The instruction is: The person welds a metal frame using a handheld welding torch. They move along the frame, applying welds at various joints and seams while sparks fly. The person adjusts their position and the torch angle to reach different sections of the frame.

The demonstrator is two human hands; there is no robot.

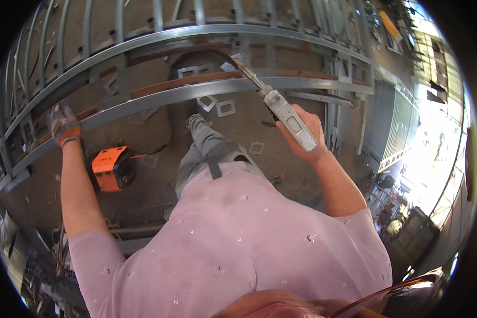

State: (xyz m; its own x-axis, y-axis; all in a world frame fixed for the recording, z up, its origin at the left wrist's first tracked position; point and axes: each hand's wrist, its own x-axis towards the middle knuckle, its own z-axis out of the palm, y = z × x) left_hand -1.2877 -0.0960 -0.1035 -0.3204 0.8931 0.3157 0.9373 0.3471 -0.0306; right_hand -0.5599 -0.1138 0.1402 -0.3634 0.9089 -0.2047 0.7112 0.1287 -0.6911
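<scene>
My left hand (64, 126), in a grey and orange work glove, rests on the near rail of a long metal frame (180, 94) with its fingers bent over the rail. My bare right hand (305, 132) is wrapped round a grey hand tool (290, 117) with a blocky, rectangular body and a narrow metal front end. The tool slants up and left, and its tip lies over the frame's rails. What kind of tool it is, I cannot make out. A dark cable (196, 52) curves over the frame towards the tip.
An orange and black box-shaped machine (109, 169) stands on the floor beside my left forearm, with a lead running from it. Flat square metal plates (226, 108) with cut-out centres lie below the frame. Ribbed metal sheeting (395, 124) stands at right, near a bright opening.
</scene>
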